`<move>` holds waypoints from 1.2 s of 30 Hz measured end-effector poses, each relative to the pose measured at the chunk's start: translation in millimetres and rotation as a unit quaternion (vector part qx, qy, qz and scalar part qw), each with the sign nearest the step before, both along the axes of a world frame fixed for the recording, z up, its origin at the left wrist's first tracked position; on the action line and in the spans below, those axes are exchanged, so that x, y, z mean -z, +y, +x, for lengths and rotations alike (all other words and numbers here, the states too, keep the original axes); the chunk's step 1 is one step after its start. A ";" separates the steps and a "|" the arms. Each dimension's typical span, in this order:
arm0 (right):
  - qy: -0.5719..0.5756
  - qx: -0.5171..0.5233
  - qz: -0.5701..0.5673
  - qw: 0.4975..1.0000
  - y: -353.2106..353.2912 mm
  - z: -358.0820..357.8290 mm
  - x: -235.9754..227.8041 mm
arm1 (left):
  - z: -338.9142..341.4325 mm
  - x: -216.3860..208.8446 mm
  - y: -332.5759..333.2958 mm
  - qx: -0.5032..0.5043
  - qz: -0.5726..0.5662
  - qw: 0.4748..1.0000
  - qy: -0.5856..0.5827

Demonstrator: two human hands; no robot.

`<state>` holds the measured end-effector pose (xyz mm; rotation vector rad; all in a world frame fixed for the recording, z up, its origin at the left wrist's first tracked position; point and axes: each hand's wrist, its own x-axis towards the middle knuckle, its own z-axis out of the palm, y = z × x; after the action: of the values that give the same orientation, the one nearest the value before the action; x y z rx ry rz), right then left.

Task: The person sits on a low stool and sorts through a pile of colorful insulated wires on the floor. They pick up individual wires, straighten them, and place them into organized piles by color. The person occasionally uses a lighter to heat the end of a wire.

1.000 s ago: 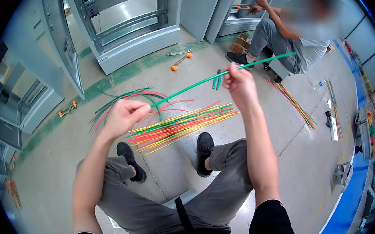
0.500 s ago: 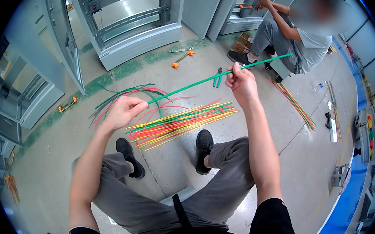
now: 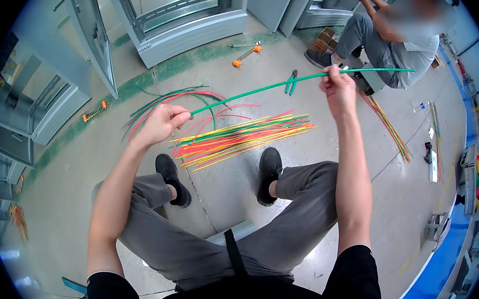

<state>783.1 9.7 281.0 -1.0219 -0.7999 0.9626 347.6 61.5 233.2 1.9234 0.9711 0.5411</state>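
A long green wire (image 3: 262,90) stretches between my hands above the floor. My left hand (image 3: 163,126) pinches its left end. Further along, my right hand (image 3: 339,91) closes round the wire, and a free length runs past it to the right, bending slightly down at the tip. Below lies a pile of straight red, yellow and green wires (image 3: 246,138) in front of my shoes. Beside its left end are curved red and green wires (image 3: 167,99). Green-handled pliers (image 3: 291,83) rest on the floor beyond the pile.
Grey metal cabinets (image 3: 194,46) stand along the far side and left. A person (image 3: 410,56) sits at the far right. Near them lies a bundle of coloured wires (image 3: 386,128). Orange-ended spring-like parts (image 3: 246,57) lie near the cabinets.
Both hands have shifted slightly up in view with the green wire. My right hand has moved right, further from my left, and the wire's free end now bends more. The view has shifted too.
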 end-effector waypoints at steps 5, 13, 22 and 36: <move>0.048 -0.027 0.011 0.998 -11.5 20.7 3.9 | -21.2 -3.2 3.6 0.042 -0.090 0.994 0.041; 0.049 -0.006 -0.010 0.999 -15.1 38.6 8.9 | -26.3 12.5 0.7 0.029 -0.149 0.987 0.055; -0.007 0.019 -0.066 0.998 -10.6 31.5 23.3 | -25.1 47.8 -4.5 0.030 0.139 0.965 0.221; 0.066 -0.025 -0.218 0.973 17.4 -42.0 39.9 | 63.1 35.4 6.7 -0.012 0.155 0.987 0.041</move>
<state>741.1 27.1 241.1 -1.3017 -0.5138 1.2691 410.6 68.1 197.7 2.2278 1.0086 0.6637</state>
